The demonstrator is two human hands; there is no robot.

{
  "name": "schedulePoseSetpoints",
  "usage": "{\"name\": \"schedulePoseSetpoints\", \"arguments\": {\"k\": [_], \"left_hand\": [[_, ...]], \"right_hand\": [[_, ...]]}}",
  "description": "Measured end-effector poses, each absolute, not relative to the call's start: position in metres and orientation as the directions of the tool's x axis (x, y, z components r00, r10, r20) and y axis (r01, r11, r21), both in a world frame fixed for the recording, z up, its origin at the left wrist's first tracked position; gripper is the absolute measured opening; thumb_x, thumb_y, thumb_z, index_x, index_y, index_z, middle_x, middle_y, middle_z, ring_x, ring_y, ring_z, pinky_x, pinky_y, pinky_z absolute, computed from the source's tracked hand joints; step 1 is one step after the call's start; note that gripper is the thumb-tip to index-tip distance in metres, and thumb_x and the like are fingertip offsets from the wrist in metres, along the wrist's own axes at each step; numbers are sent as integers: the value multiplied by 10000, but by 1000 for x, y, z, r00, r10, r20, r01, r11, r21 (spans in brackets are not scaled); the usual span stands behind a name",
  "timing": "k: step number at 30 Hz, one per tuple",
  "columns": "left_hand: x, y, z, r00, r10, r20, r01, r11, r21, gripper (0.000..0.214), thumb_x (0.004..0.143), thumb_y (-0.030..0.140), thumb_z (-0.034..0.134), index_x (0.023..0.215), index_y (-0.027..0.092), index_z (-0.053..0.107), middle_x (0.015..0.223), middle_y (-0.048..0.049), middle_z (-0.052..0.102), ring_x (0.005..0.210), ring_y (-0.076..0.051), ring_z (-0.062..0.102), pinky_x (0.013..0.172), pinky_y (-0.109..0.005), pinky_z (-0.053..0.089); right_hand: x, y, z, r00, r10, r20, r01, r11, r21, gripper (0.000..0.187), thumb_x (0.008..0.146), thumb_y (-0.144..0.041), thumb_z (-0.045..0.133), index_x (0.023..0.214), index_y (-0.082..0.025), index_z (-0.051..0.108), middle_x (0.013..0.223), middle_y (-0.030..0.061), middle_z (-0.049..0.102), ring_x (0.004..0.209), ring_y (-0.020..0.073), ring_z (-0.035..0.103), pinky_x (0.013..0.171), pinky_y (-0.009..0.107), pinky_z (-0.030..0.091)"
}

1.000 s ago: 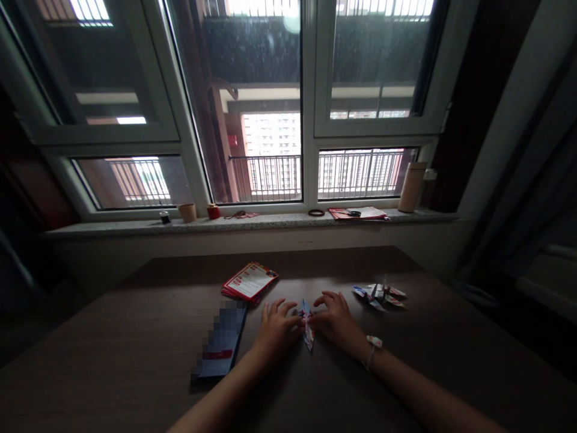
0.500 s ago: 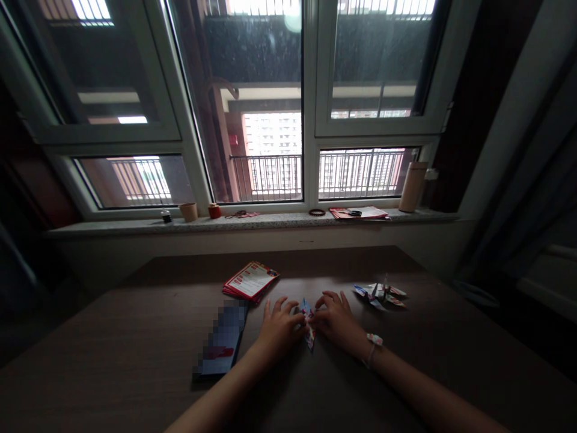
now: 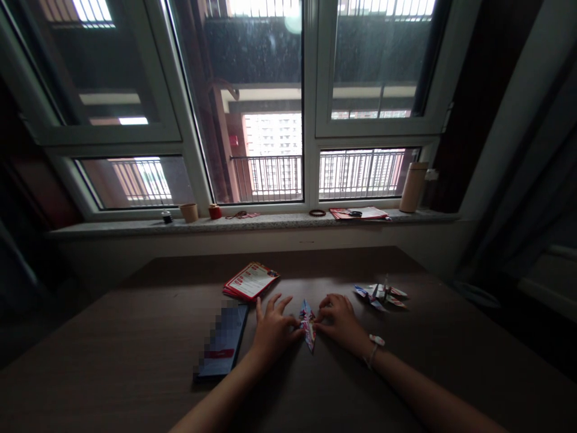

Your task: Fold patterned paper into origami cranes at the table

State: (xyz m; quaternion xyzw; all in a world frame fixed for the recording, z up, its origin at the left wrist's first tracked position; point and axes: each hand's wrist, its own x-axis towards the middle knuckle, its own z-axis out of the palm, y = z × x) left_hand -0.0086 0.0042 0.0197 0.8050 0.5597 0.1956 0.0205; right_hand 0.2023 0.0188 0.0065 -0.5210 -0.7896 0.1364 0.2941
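A narrow, diamond-shaped piece of folded paper, printed in blue, white and red, lies on the table between my two hands. My left hand holds its left edge with thumb and index finger pinched, the other fingers raised and spread. From the other side my right hand pinches the right edge, with its remaining fingers curled above; a bracelet circles that wrist. Several folded paper pieces with pointed tips, like paper cranes, stand to the right of my right hand. Just left of my left hand is a phone, partly pixelated.
A stack of printed red-and-white sheets lies behind the phone on the brown table. Along the windowsill are a paper cup, a small red jar, a bracelet, scissors on sheets, and a tall bottle.
My hands have drawn slightly apart, and more of the folded paper shows between them. The fingers of my left hand are lifted and spread more. The other things stay put.
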Motion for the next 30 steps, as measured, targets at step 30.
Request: {"name": "schedulePoseSetpoints", "arguments": {"k": [30], "left_hand": [[-6, 8, 13, 325, 889, 323, 862, -419, 286, 125, 782, 293, 706, 905, 308, 726, 1340, -29, 578, 1343, -316, 376, 1100, -699, 127]], "right_hand": [[205, 27, -6, -255, 919, 300, 705, 389, -592, 228, 730, -409, 759, 950, -347, 751, 1120, 40, 572, 1153, 258, 450, 1035, 392, 308]]}}
